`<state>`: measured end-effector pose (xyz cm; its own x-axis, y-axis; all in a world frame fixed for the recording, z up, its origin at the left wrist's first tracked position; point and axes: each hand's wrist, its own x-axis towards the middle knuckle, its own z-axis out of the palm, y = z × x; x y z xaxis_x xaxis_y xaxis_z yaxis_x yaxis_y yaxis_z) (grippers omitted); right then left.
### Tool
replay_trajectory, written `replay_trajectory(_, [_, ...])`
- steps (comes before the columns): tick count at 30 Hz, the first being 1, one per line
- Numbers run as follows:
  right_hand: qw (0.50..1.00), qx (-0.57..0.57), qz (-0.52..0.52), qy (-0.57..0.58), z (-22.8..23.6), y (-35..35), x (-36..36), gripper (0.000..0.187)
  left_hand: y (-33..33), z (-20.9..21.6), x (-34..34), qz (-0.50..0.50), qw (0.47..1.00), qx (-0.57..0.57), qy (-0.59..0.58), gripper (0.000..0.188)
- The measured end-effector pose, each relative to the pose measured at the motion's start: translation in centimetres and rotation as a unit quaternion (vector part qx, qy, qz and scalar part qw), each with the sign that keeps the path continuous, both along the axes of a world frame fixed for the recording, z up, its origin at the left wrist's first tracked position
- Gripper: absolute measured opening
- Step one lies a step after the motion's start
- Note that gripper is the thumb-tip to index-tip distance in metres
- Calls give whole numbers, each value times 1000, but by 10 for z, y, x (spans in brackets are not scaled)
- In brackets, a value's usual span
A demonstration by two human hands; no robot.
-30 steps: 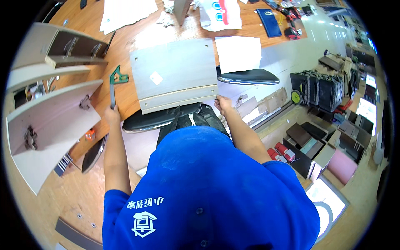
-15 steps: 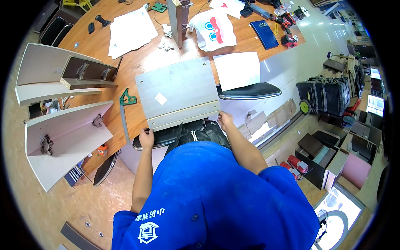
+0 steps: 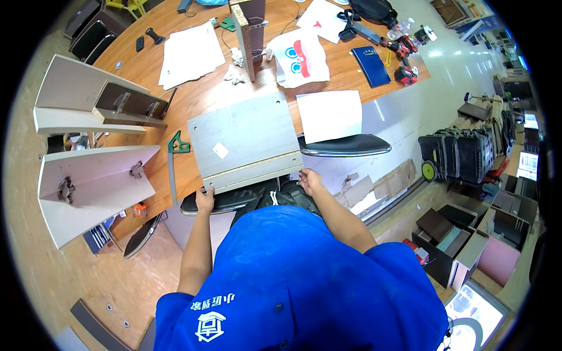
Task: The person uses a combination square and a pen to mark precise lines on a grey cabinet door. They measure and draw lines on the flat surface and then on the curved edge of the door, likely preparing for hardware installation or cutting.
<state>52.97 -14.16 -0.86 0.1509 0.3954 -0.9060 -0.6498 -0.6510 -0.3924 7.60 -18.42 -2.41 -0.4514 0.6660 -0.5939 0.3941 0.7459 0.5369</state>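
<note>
A grey panel (image 3: 249, 137) lies over the near edge of the wooden table, in front of my body. A white label (image 3: 220, 150) sits on its face, with small round holes near the corners. A narrow strip with a pale, raw edge (image 3: 254, 166) runs along its near side. My left hand (image 3: 205, 199) grips the near left corner, thumb on top. At the near right corner my right hand (image 3: 310, 181) is closed on the panel's edge. The fingers under the panel are hidden. Left of the panel lies a green-handled square (image 3: 177, 158) with a steel blade.
Hinged cabinet panels (image 3: 96, 187) stand at the left, with an orange tape measure (image 3: 139, 210) nearby. An upright board (image 3: 244, 41), papers (image 3: 190, 55) and a white bag (image 3: 297, 57) occupy the far table (image 3: 211, 88). Black chairs (image 3: 345, 146) are tucked under its edge.
The whole view has shifted slightly, so the table and panel sit lower in it. Both hands stay at the panel's near corners, and my left thumb now shows on top.
</note>
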Motion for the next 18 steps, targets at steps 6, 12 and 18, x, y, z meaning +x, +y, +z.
replay_trajectory(6, [999,5,33,3,-3,12,0,12,9,15,12,-80,991,-60,91,61])
replay_trajectory(12, [999,26,31,5,-3,18,-6,14,13,31,11,-80,993,-48,65,56])
replay_trajectory(18, [998,54,42,-10,10,21,-19,24,11,30,6,-21,1000,-6,4,52])
